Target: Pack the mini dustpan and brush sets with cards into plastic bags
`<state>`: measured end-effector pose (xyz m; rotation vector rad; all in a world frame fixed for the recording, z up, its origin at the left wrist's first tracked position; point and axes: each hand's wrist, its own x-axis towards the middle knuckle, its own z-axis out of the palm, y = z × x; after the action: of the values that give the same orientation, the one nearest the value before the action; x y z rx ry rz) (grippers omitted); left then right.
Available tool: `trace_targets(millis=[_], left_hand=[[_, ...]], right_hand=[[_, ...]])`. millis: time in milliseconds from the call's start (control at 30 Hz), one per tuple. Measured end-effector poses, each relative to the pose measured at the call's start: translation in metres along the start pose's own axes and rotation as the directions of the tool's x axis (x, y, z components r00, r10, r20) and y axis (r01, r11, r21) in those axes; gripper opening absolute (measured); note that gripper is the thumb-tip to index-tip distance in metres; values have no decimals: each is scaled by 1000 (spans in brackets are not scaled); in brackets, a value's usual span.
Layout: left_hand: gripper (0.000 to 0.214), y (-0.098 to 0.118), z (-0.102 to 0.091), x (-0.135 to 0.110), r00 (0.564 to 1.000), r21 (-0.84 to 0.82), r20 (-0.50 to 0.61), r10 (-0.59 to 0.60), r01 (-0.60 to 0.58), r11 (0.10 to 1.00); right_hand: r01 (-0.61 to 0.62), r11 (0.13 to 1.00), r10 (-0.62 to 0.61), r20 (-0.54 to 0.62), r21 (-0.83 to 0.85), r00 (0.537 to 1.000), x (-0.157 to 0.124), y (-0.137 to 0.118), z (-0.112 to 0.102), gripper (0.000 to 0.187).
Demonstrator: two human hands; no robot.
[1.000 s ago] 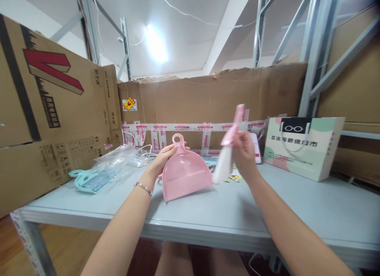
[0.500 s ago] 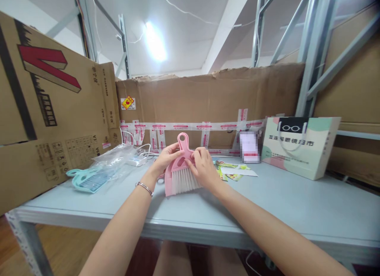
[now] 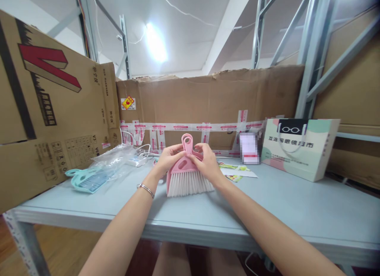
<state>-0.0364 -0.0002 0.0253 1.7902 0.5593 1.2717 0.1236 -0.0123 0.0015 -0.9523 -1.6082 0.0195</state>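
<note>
A pink hand brush with white bristles lies inside a pink dustpan whose ringed handle sticks up between my hands. My left hand grips the set's left side near the handle, fingers curled. My right hand presses on the brush's pink back from the right, fingers closed on it. The set rests on the pale blue-grey table, bristles toward me.
A teal brush set in a clear plastic bag lies at the left. Cardboard boxes wall the left and back. A paper bag with glasses print stands at the right; leaflets lie behind my right hand.
One second ago my right hand held the brush up, apart from the dustpan. It has since come down into the dustpan, and both hands now press the two together.
</note>
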Motion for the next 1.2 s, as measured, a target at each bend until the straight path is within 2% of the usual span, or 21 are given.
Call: trace_targets(millis=[67,133,200,300,367,433,500,567,633,733,867,967,1067,1200], left_hand=[[45,0,0,0,1000,23,24,-6,6,1000],[44,-1,0,1,999,113,45,18,-23,993],[38,-2,-1,1,996,267,47,71,-81,960],[28,-2,-1,2,985,502,81,154,-174,847],[22,-1,0,3,973,590,119,198,-230,774],[20,-1,0,3,963,621,134,232,-265,738],[18,0,0,3,961,625,129,244,-270,732],[18,-1,0,3,961,626,126,245,-268,732],[18,-1,0,3,961,625,131,243,-270,732],[18,-3,2,4,959,617,141,246,-279,736],[19,-6,4,5,960,613,136,246,-276,740],[21,-8,4,5,963,606,121,240,-263,751],[20,-9,5,6,968,600,80,238,-237,764],[18,-9,7,7,973,577,28,228,-202,791]], right_hand=[[-95,990,83,119,103,989,3,0,-2,28],[-150,978,125,170,144,978,4,0,-2,26],[-149,979,127,153,140,980,4,0,-2,27],[-125,983,111,106,134,988,5,1,0,28],[-120,981,108,85,152,991,7,2,0,29],[-132,967,117,82,216,990,9,1,0,30],[-193,917,152,143,349,978,11,1,1,35],[-284,829,187,241,481,952,14,0,1,40],[-334,776,209,283,535,936,15,1,2,42],[-281,833,213,193,477,958,15,3,3,36],[-170,950,161,53,261,985,11,4,6,32],[-128,983,130,-5,133,991,10,2,7,33],[-110,991,112,-27,76,993,10,0,8,34],[-109,987,108,15,119,994,10,4,6,34]])
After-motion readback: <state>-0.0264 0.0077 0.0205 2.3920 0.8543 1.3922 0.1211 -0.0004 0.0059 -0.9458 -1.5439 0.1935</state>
